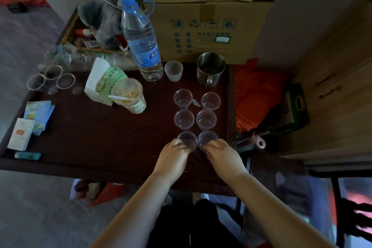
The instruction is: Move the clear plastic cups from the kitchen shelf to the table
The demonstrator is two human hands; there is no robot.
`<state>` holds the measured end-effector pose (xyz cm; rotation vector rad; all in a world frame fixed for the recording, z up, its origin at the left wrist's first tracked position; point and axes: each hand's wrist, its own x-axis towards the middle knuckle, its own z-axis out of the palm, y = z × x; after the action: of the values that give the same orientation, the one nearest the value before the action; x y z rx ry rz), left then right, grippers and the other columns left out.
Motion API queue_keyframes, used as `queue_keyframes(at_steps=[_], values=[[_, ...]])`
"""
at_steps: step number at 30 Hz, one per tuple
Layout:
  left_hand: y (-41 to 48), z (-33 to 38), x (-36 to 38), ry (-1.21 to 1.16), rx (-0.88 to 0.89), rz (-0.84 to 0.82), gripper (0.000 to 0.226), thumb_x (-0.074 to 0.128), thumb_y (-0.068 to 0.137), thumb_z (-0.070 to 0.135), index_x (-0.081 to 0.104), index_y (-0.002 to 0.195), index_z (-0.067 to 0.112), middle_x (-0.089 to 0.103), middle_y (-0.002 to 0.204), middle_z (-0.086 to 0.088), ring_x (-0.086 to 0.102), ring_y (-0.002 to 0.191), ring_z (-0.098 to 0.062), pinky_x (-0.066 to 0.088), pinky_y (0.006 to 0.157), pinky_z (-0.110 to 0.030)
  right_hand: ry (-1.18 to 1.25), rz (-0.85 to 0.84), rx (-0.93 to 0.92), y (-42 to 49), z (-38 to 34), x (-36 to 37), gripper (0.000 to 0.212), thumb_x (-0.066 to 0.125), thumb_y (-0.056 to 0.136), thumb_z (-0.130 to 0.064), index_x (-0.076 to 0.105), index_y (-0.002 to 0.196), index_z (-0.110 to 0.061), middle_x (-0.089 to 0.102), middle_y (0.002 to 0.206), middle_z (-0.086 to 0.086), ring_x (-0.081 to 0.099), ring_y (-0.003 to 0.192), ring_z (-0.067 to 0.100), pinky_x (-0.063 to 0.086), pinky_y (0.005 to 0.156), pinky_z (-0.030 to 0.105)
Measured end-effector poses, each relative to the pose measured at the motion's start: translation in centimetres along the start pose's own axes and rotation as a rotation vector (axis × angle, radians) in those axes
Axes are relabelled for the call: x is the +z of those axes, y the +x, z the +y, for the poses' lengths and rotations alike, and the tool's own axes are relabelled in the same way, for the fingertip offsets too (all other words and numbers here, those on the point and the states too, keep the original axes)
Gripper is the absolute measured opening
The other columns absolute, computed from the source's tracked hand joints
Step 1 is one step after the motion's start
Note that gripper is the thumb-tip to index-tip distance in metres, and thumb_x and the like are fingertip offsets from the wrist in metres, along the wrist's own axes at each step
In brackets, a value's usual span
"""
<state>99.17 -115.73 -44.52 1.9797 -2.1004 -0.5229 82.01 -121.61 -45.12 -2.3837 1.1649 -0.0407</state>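
Both hands gripped cups on the dark table (pixel 100 137): the left hand (pixel 174 156) closed around one clear cup (pixel 187 140), the right hand (pixel 223 155) around its neighbour (pixel 207 139), nearest of six paired cups.

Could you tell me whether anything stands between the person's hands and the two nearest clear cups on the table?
Nothing visible does. The left hand already grips the near-left cup and the right hand grips the near-right cup, both upright on the dark table.
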Motion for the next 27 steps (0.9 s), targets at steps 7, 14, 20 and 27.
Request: queue_keyframes(at_steps=[7,14,20,27], values=[[0.0,-0.1,0.3,0.008,-0.004,-0.025,0.024,0.056,0.085,0.022,0.062,0.106,0.014,0.068,0.101,-0.002,0.051,0.106,-0.02,0.043,0.082,-0.032,0.029,0.016,-0.006,0.0,0.1,-0.2,0.026,0.05,0.088,-0.011,0.06,0.112,-0.015,0.061,0.11,0.001,0.05,0.103,0.021,0.05,0.075,0.038],[-0.6,0.1,0.1,0.021,0.008,0.029,0.033,0.059,0.084,0.027,0.059,0.114,0.015,0.065,0.111,0.001,0.049,0.112,-0.017,0.042,0.088,-0.031,0.032,0.046,-0.009,-0.6,-0.3,-0.7,0.028,0.05,0.089,-0.016,0.058,0.116,-0.017,0.059,0.116,-0.001,0.05,0.106,0.02,0.049,0.078,0.039],[-1.7,-0.6,-0.6,0.021,0.068,0.052,0.037,0.059,0.084,0.029,0.057,0.119,0.018,0.064,0.113,0.004,0.048,0.112,-0.015,0.04,0.09,-0.029,0.03,0.159,0.069,-2.3,-2.2,-1.8,0.028,0.051,0.089,-0.018,0.059,0.115,-0.018,0.058,0.116,-0.003,0.05,0.108,0.017,0.05,0.08,0.037],[-2.9,-2.3,-4.1,-0.013,0.221,0.06,0.04,0.054,0.087,0.035,0.052,0.124,0.022,0.059,0.119,0.007,0.044,0.117,-0.013,0.037,0.095,-0.028,-0.016,0.319,0.256,-5.1,-7.4,-2.6,0.03,0.048,0.091,-0.023,0.055,0.12,-0.02,0.056,0.119,-0.004,0.048,0.112,0.017,0.048,0.086,0.035]])
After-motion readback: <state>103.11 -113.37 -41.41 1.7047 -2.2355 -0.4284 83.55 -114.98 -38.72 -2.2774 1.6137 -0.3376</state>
